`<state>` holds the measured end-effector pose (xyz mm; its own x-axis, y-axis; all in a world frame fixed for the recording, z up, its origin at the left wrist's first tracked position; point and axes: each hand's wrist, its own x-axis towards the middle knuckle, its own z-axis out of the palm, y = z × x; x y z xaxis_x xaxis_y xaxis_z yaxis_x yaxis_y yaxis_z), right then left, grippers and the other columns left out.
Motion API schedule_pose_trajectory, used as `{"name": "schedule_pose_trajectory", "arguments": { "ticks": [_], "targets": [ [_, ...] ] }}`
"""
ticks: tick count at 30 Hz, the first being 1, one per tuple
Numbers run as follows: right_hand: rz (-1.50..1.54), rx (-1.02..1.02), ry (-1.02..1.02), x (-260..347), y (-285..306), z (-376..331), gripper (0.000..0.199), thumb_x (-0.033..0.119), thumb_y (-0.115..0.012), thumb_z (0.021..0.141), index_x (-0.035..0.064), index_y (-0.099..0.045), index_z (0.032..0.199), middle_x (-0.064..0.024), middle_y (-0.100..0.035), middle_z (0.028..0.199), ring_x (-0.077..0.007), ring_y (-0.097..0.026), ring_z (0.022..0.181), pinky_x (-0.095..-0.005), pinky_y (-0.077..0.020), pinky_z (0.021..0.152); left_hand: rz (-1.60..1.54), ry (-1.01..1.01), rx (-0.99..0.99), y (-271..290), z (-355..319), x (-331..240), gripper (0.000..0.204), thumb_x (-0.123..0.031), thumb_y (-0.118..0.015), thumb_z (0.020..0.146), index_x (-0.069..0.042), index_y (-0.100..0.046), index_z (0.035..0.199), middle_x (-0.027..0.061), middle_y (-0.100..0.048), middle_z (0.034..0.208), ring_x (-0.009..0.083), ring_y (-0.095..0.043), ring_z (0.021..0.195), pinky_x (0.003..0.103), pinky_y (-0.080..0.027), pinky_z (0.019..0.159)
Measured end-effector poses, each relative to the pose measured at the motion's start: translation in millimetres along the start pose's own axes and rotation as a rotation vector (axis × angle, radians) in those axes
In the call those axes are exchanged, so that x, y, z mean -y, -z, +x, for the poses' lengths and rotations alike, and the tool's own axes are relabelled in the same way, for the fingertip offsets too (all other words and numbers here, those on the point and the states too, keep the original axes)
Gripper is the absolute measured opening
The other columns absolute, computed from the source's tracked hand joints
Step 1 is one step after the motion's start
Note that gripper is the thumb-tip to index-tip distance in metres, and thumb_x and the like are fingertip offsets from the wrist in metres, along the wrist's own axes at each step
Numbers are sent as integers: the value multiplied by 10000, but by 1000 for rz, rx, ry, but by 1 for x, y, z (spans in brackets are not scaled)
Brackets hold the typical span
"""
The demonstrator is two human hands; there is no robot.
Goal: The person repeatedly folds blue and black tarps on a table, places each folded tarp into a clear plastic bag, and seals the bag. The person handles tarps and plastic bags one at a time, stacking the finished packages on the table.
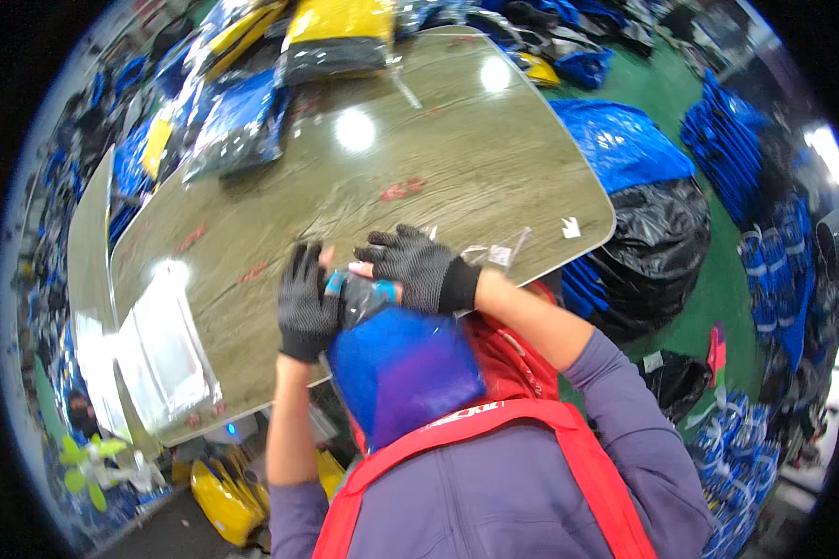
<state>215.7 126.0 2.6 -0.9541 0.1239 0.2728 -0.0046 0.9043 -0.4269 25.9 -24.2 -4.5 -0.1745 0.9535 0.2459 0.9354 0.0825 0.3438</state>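
A blue folded package with a dark, shiny upper end lies at the near table edge. Its lower part slopes over my lap. My left hand, in a black dotted glove with a bare fingertip showing, is closed at the package's upper left corner. From the other side, my right hand, gloved alike, grips the upper right of the same end, its fingers bent to the left. Small light-blue patches show beside both hands. The undersides of my fingers are hidden.
The brown wood-patterned table carries clear plastic bags at left and yellow-and-black packages at the far side. A big black-and-blue bundle stands on the green floor at right. A small green-bladed fan is at lower left.
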Motion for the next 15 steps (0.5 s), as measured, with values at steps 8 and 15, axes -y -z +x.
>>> {"name": "schedule_pose_trajectory", "arguments": {
  "ticks": [8,15],
  "targets": [
    [-163,-355,-1965,-129,80,-375,664,488,-440,888,151,-357,1453,-218,-499,1351,-382,-470,1259,-446,-359,1054,-1262,872,254,-42,-128,44,705,-368,-665,863,-76,-362,1429,79,-510,1309,201,-482,1161,342,-400,978],
    [81,198,-1899,-128,-47,-490,647,543,-453,859,108,-525,1333,-180,-441,1407,-358,-434,1292,-442,-358,1055,-1288,472,-131,1,55,108,557,-344,-586,924,-33,-416,1353,89,-538,1229,202,-513,1088,353,-426,953]
  ]
}}
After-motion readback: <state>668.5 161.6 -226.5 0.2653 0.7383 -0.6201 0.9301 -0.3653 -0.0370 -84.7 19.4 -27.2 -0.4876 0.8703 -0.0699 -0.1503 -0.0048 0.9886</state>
